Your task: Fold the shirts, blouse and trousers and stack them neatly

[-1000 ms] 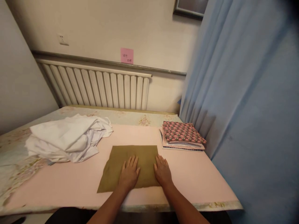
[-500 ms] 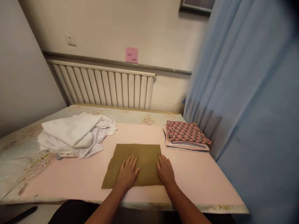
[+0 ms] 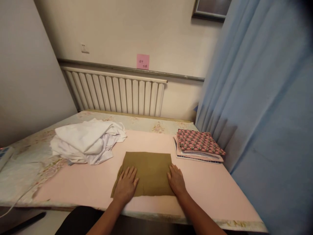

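Note:
An olive-brown cloth (image 3: pixel 153 173) lies flat on a pink sheet (image 3: pixel 205 192) in front of me. Flat on the cloth's left part rests my left hand (image 3: pixel 126 185), its fingers spread and pointing away from me. My right hand (image 3: pixel 176 179) lies along the cloth's right edge, fingers stretched out, partly on the cloth and partly on the pink sheet. Neither hand holds anything. The cloth's left edge looks slightly wavy near my left hand.
Crumpled white cloth (image 3: pixel 85 140) lies at the left. Folded fabrics, topped by a red patterned cloth (image 3: pixel 198 142), are stacked at the back right. A blue curtain (image 3: pixel 256 114) hangs along the right side. Behind stands a white radiator (image 3: pixel 117 93); a white cable (image 3: pixel 19 200) runs at the left.
My left hand has slid left across the olive-brown cloth toward its left edge. My right hand stays at the right edge. The view has shifted slightly left.

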